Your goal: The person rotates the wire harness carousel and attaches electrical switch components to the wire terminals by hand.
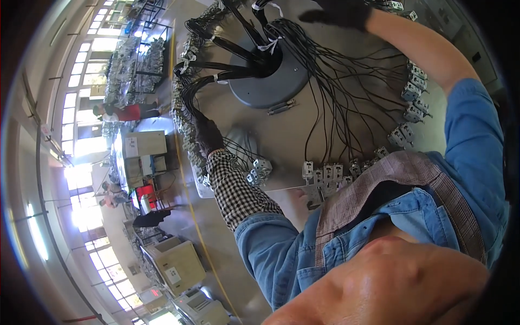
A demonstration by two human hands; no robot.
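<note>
My left hand (209,134), in a dark glove, is closed around a bundle of thin black cables (188,96) at the left side of the table. Loose ends fan out past it to small metal connector blocks (260,169). At the far side, my right hand (344,15), also gloved, reaches over the table above another spread of cables (325,70). Its fingers are stretched out and partly cut off by the top edge; nothing shows in them. Thick black-wrapped cable branches (235,50) meet on a round grey base (254,89), tied with white strips.
Metal connector blocks line the rim of the table (287,146), at left (181,116), right (416,86) and near edge (327,173). A small metal part (280,107) lies beside the base. Beyond the table at left are a yellow floor line (189,200), cabinets (176,265) and a person (129,112).
</note>
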